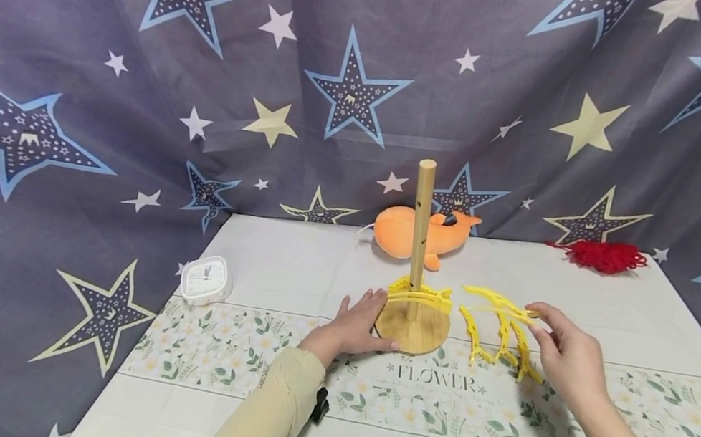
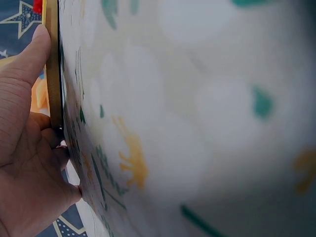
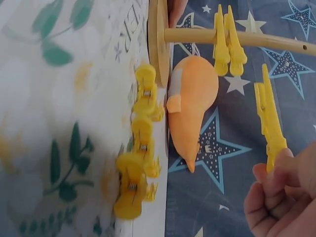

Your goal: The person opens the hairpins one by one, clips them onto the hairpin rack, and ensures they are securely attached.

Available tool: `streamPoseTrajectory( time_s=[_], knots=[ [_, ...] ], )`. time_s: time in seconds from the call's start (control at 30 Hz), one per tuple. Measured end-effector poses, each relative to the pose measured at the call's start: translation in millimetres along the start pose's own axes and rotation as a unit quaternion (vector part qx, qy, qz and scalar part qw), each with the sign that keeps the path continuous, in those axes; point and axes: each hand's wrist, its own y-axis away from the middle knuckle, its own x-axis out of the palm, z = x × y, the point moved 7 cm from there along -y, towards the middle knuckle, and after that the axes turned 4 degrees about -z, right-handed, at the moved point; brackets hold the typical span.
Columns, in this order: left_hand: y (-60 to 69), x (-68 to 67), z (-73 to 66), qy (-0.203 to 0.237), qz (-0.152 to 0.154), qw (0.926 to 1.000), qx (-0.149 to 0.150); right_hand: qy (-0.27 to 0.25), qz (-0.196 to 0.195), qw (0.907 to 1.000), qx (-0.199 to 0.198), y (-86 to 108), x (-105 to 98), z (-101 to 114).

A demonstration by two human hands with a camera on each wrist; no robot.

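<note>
A wooden stand (image 1: pixel 421 234) has an upright round post on a disc base (image 1: pixel 428 335). My left hand (image 1: pixel 354 327) holds the base's left rim, thumb along the front edge; in the left wrist view its thumb (image 2: pixel 37 52) lies against the disc. Two yellow hair clips (image 3: pixel 229 44) sit around the lower post, side by side. To the right of the stand, my right hand (image 1: pixel 574 359) pinches another yellow hair clip (image 3: pixel 269 121) by its end, raised above the table and apart from the post. Three more yellow clips (image 3: pixel 143 143) lie in a row on the table beneath it.
Behind the post lies an orange plush whale (image 1: pixel 397 231). A white alarm clock (image 1: pixel 206 280) stands at the left edge, and a bundle of red yarn (image 1: pixel 608 257) is at the back right. A floral runner (image 1: pixel 212 347) crosses the white table before a starry curtain (image 1: pixel 375 5).
</note>
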Motion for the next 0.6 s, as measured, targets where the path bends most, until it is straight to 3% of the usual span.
streamPoseTrajectory(
  time_s=[0.4,0.6],
  knots=[
    [-0.5,0.8,0.6,0.0,-0.002,1.0,0.001,-0.023,-0.035,0.9988,-0.023,-13.0,13.8,23.5],
    [0.0,0.6,1.1,0.002,0.0,1.0,0.0,-0.022,-0.053,0.9969,-0.054,-21.5,28.0,46.9]
  ],
)
